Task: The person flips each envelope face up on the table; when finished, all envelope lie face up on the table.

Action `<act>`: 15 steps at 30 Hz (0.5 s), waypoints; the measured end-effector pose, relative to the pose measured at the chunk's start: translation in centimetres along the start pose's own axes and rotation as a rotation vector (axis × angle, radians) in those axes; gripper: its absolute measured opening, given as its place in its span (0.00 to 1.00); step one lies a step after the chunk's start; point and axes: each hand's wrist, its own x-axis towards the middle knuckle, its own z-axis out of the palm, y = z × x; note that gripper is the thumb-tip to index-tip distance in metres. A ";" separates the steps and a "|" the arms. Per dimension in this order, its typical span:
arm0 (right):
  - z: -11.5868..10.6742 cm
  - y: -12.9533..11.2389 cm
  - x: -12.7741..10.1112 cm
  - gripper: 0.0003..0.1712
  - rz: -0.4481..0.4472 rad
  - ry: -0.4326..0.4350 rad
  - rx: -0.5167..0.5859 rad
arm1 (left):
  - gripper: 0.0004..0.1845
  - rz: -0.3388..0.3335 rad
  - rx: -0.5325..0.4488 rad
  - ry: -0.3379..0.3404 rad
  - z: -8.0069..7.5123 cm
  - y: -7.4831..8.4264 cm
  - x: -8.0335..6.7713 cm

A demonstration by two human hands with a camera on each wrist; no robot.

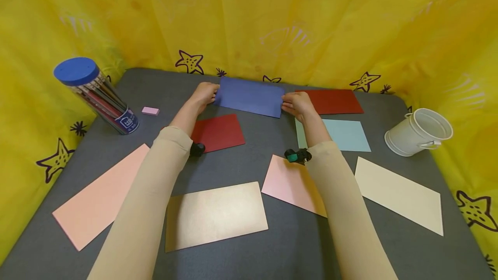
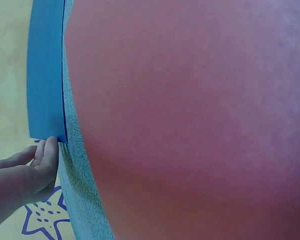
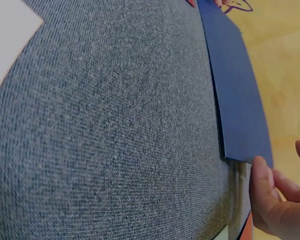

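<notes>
Two hands [image 1: 203,94] [image 1: 297,105]; blue sheet [image 1: 249,96] crosswise

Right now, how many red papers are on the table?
2. One red paper lies beside the left forearm, near the table's middle. The other red paper lies at the back right, just past the right hand. Sleeves may hide more.

Your left hand [image 1: 204,94] and right hand [image 1: 297,105] hold the two ends of the far sheet [image 1: 250,96], while the pencil tub [image 1: 97,94] leans at your far left with the eraser [image 1: 150,110] just right of it, and the bucket [image 1: 419,132] lies tipped at your right.
</notes>
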 end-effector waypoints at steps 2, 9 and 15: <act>0.0 0.0 0.0 0.30 -0.009 0.011 0.007 | 0.29 0.017 0.021 0.022 -0.2 -0.2 -0.1; 0.1 0.2 0.1 0.27 -0.077 0.081 0.020 | 0.23 0.090 0.142 0.132 -0.3 -0.7 -0.6; 0.1 0.3 0.1 0.25 -0.102 0.137 0.104 | 0.20 0.148 0.208 0.235 0.1 -0.7 -1.0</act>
